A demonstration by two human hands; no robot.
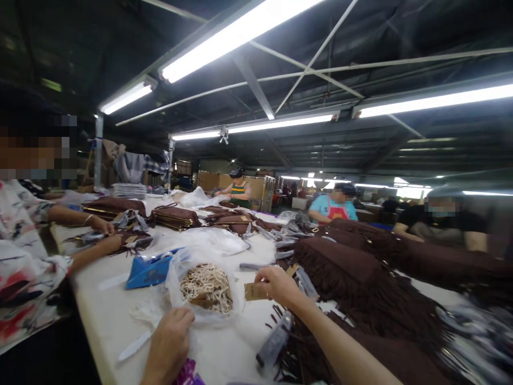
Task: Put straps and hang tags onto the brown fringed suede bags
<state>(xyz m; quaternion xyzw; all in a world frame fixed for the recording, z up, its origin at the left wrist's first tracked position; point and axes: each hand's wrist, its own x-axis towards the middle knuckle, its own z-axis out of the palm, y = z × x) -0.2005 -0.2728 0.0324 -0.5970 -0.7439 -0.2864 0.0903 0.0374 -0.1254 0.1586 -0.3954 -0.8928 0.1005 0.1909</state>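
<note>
Between the fingers and thumb of my right hand (278, 287) is a brown cardboard tag (254, 292), held just above the white table. My left hand (171, 336) is closed, its fingers curled at the near edge of a clear plastic bag (237, 299); whatever they grip is hidden. Cream strings (210, 284) fill the bag, with some brown card among them. Below my right forearm lie dark brown fringed bags (340, 267) and a piece wrapped in grey plastic (275, 339).
A blue tape dispenser (148, 269) stands behind my left hand, and a white strip (134, 346) lies nearby. A person (28, 256) works at the left with brown pieces. Several co-workers sit beyond the table. Stacked brown bags (175, 215) lie further back.
</note>
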